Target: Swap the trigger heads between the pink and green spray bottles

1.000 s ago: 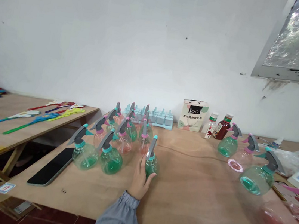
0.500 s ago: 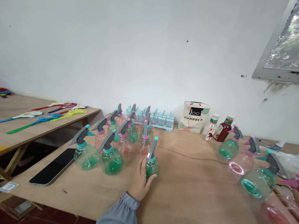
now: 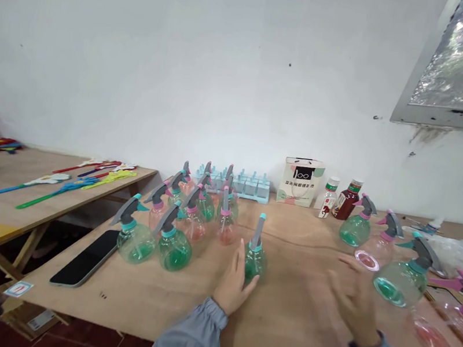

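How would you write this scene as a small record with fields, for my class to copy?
left hand: open, beside a green spray bottle; contact unclear
right hand: blurred, open, holding nothing
phone: flat, towards the left of the wooden table
paper bag: upright, near the wall

This looks like a small workshop or workroom: plain wooden tables (image 3: 276, 333), rows of similar spray bottles (image 3: 175, 249), a scuffed white wall (image 3: 213, 65) and red floor tiles (image 3: 73, 342).
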The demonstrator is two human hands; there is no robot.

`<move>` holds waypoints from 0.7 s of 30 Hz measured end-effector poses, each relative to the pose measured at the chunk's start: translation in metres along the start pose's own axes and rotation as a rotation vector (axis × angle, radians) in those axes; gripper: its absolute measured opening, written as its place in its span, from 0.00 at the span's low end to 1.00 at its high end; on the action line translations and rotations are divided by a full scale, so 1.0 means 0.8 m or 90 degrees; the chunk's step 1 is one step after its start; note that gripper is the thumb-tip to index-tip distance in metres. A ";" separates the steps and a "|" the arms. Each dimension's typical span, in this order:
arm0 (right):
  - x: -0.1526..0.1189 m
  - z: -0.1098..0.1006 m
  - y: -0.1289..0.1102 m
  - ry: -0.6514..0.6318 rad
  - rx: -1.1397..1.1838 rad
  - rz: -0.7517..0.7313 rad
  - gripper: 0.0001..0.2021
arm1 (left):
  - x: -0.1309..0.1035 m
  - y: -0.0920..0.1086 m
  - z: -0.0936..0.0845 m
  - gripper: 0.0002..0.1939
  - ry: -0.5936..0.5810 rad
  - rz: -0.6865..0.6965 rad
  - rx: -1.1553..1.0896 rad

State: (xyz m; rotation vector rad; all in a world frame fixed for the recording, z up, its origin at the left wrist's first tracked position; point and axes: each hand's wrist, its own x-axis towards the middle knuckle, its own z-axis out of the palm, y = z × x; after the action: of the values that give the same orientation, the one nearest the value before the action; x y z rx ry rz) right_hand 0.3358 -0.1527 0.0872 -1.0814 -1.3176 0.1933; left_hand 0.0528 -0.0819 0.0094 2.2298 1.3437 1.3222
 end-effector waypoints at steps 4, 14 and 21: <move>0.024 0.140 0.017 -0.181 0.026 0.023 0.39 | 0.009 0.017 0.015 0.51 -0.040 -0.031 0.043; 0.053 0.197 0.034 -0.193 0.198 0.139 0.29 | 0.073 0.007 -0.045 0.30 0.186 0.083 -0.010; 0.094 0.179 0.046 -0.287 0.413 0.349 0.24 | 0.141 -0.055 -0.054 0.38 0.386 -0.134 0.031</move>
State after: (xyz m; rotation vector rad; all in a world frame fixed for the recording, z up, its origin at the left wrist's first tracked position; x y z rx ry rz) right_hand 0.2554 -0.0078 0.0930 -0.8265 -1.1798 1.2449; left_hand 0.0126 0.0221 0.0742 1.7042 1.7494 1.9849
